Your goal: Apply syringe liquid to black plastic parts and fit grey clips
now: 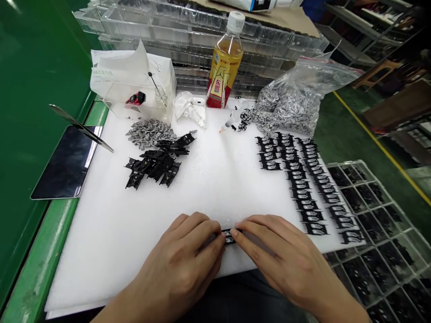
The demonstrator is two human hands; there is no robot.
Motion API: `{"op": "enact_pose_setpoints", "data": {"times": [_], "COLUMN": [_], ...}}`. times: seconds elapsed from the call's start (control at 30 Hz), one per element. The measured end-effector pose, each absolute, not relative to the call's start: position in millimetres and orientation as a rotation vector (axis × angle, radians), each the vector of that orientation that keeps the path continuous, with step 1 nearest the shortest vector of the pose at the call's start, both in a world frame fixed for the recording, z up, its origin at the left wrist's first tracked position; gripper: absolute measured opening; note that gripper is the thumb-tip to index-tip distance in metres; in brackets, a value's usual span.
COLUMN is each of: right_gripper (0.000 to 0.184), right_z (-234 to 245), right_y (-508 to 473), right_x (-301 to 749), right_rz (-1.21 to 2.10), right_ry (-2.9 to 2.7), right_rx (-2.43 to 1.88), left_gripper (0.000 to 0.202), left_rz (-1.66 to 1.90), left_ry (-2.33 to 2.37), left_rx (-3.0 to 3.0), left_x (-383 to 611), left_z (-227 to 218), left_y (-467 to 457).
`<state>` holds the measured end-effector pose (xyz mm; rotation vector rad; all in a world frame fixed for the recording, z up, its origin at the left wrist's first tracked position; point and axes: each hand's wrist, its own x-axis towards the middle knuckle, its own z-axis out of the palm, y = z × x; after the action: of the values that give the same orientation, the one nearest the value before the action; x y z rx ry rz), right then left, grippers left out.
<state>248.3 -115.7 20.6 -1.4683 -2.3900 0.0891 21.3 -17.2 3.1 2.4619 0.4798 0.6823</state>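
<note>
Near the front edge of the white foam board (pixel 111 233), a small black part with light inserts (pixel 229 236) lies between my hands. My left hand (pixel 185 255) grips its left end with fingers and thumb pressed together. The fingertips of my right hand (pixel 286 255) press on its right end, the fingers bent close together. Most of the part is hidden by the fingers. Beyond my left hand is a heap of black parts (pixel 151 166), with a pile of small grey pieces (pixel 148 133) behind it. Rows of black parts with light inserts (pixel 299 179) lie right of my right hand.
A drink bottle (pixel 224 67) stands at the back, before stacked clear trays (pixel 188 40). A plastic bag of grey pieces (pixel 292 107) sits back right. Tweezers (pixel 81 128) stick out over a dark tablet (pixel 63 166) at left. A compartment tray (pixel 384 224) stands lower right.
</note>
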Motion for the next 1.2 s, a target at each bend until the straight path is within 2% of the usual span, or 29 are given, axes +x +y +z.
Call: {"op": "enact_pose_setpoints", "data": {"times": [0.9,1.1,1.2], "right_gripper": [0.033,0.044,0.042], "right_z": [20.1,8.8,7.5], "right_y": [-113.2,-119.8,-120.9], "right_x": [249.5,255.3,255.6], "right_rz": [0.083,0.211,0.201], "right_ry": [-2.382,-2.246,-2.255], "right_rx": [-1.405,-1.318,-1.302], "left_gripper": [0.016,0.026,0.028], "left_rz": [0.75,0.774,0.746], "left_ry": [0.475,0.399,0.405], "left_rx": [2.511,2.533,2.548], "left_x": [20.6,16.7,17.1], "left_z": [3.2,5.8,7.4], "left_y": [-20.6,-17.8,-16.5]}}
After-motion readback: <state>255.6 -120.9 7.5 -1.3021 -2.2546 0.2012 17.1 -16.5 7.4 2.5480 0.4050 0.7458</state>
